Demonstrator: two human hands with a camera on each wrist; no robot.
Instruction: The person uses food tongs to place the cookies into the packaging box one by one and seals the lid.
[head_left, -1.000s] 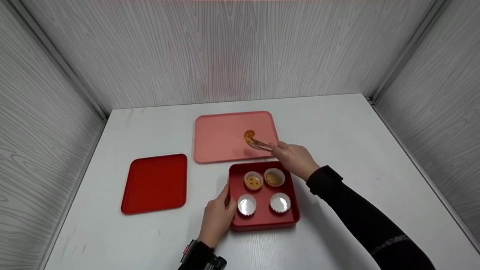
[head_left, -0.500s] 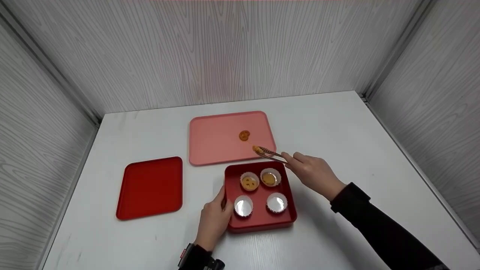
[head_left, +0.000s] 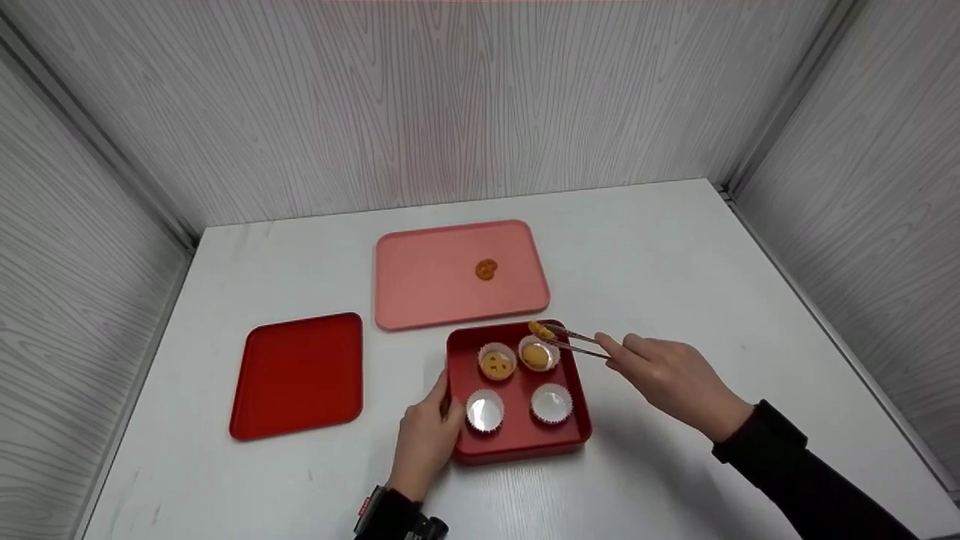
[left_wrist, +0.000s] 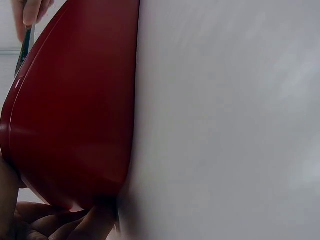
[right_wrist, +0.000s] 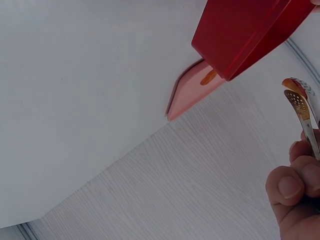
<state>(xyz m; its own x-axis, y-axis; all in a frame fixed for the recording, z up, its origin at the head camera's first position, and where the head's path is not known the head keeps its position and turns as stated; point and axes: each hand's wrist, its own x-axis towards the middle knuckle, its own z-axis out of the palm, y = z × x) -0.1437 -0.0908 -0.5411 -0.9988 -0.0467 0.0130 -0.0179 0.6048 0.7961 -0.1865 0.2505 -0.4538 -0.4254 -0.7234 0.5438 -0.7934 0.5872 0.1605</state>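
My left hand (head_left: 426,441) grips the left wall of a red box (head_left: 519,441), thumb at the rim. In the left wrist view its fingers (left_wrist: 60,220) curl against the box's lower end. My right hand (head_left: 671,381) pinches metal tongs (head_left: 581,346), whose perforated tips (right_wrist: 298,103) hold a golden-brown cookie (head_left: 540,330) above the box's far right paper cup (head_left: 553,363). Inside that cup lies a yellowish cookie (head_left: 535,355). A cookie with holes (head_left: 496,366) sits in the far left cup. The near left cup (head_left: 484,411) and near right cup (head_left: 551,403) show bare shiny insides.
Behind the box lies a pink tray (head_left: 427,281) bearing a brown pretzel-shaped cookie (head_left: 486,269). A flat red tray (head_left: 298,379) lies to the left. Pale wood-grain panels (head_left: 480,105) stand around the white table (head_left: 660,255) at back and sides.
My right hand has moved toward me and right, carrying the tongs and their cookie from the pink tray to above the box. One cookie stays on the tray. My left hand keeps its grip.
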